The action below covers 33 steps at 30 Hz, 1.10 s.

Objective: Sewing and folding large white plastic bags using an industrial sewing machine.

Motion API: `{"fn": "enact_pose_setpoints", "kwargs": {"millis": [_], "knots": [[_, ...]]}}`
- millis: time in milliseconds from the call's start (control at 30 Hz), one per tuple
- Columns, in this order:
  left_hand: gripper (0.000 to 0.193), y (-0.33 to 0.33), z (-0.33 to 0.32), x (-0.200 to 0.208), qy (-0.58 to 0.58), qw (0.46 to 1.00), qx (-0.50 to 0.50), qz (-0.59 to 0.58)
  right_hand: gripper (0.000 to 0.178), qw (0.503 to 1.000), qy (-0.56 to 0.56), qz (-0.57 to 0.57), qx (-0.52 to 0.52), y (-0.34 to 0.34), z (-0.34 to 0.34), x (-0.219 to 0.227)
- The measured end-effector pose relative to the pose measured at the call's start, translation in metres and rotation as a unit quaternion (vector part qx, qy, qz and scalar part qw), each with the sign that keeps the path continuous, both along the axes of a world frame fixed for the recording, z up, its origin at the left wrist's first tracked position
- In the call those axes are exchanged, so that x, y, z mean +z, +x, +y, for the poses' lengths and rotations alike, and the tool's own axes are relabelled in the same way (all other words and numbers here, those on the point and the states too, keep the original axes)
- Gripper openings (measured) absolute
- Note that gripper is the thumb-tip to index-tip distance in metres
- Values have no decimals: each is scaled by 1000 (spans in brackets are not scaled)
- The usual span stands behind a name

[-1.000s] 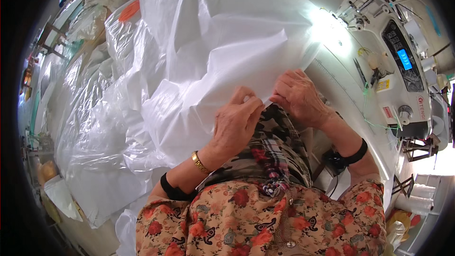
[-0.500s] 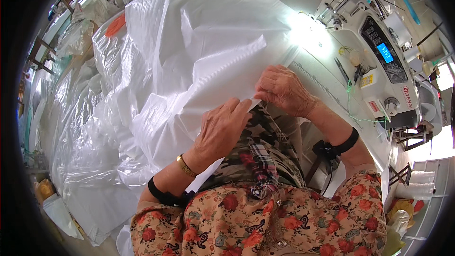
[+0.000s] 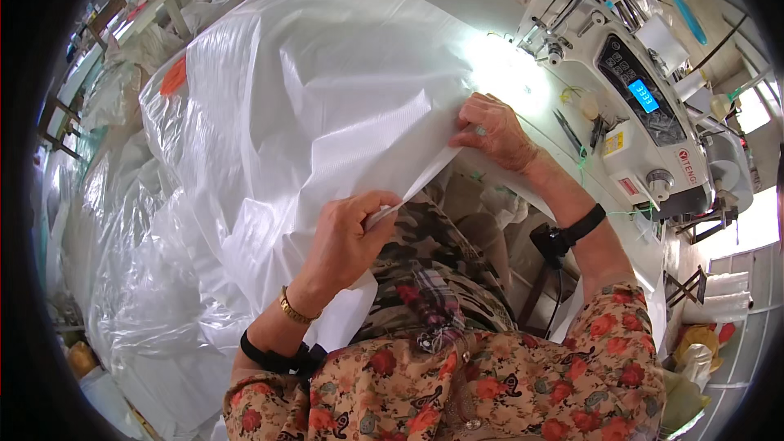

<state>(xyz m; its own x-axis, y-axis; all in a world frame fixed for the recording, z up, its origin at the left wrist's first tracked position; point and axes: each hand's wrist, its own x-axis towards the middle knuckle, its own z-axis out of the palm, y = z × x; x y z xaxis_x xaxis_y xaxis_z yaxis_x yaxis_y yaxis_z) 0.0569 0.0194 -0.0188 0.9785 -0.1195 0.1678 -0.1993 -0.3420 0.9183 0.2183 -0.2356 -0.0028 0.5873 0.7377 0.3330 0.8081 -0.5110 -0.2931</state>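
A large sheet of thin white plastic material (image 3: pixel 343 90) spreads over the work table and hangs down over my lap. My left hand (image 3: pixel 349 233) pinches its near edge between thumb and fingers. Farther right and higher, my right hand (image 3: pixel 494 132) has its fingers closed on the same edge, close to the lit sewing area. Between both hands the edge runs in a fairly straight, slanting line. The white sewing machine (image 3: pixel 641 122), with a glowing blue display, stands to the right of my right hand.
Dark snips (image 3: pixel 569 131) lie on the table beside the machine, near green thread. Shiny clear plastic (image 3: pixel 139 278) is heaped at the left. An orange patch (image 3: pixel 173 77) shows by the sheet's far left edge. White rolls (image 3: pixel 719 298) sit at the lower right.
My hands have moved apart along the sheet's edge: the left down and to the left, the right slightly up. The edge between them is stretched longer. The view has shifted a little.
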Motion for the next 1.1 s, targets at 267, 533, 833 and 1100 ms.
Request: {"fn": "enact_pose_setpoints", "kwargs": {"millis": [267, 533, 833, 1100], "knots": [[16, 4, 6, -6, 0, 1000, -4, 16, 31, 999, 4, 29, -28, 30, -19, -1], [17, 3, 6, -14, 11, 999, -13, 34, 34, 999, 0, 16, -31, 54, -37, 1], [20, 1, -31, -26, 131, 972, -117, -154, 37, 971, -54, -133, -191, 52, -45, -9], [13, 20, -36, -32, 189, 948, -123, -223, 46, 946, -84, -117, -289, 15, -37, -16]]}}
